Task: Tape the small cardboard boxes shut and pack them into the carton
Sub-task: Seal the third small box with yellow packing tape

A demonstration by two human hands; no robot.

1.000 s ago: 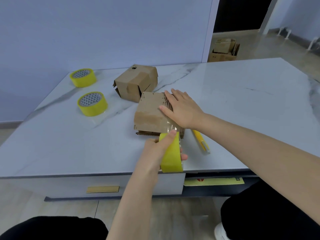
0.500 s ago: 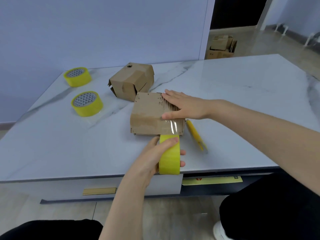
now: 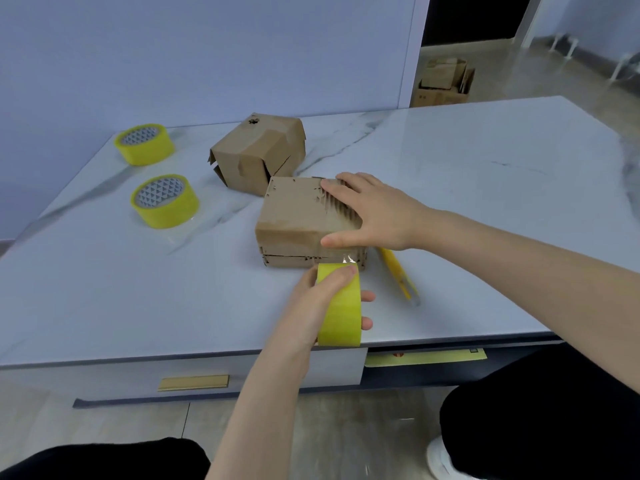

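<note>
- The left grip (image 3: 318, 303) is curled round a yellow tape roll (image 3: 339, 306). Its thumb lies across the roll's outer face and its fingertips show past the right edge.
- The right grip (image 3: 374, 213) lies spread and flat on top of the near small box (image 3: 294, 216), with the thumb along the front top edge where clear tape glints.
- That box sits on the desk (image 3: 485, 174) near its front edge. The roll is just in front of the box's lower right corner, and a short shiny run of tape joins them.
- To do this step well, I judge the left grip should draw the tape taut and straight down the front face. The right thumb should follow and press it flat, so no bubble or wrinkle forms over the gaping seam low on that face.
- The flat palm should bear down enough that the light box does not slide toward the roll.
- The yellow cutter (image 3: 398, 275) lies just right of the box, close by for severing the strip.
- A second box (image 3: 256, 150) with loose flaps waits behind the first, touching or nearly so.
- Which carton receives the boxes I cannot tell.
- Two spare rolls (image 3: 164, 200) rest on the desk's left side, and their cores show a triangle pattern with no words.
- No brand can be read. A yellow strip (image 3: 426, 356) under the desk edge bears a red mark too small to make out.
</note>
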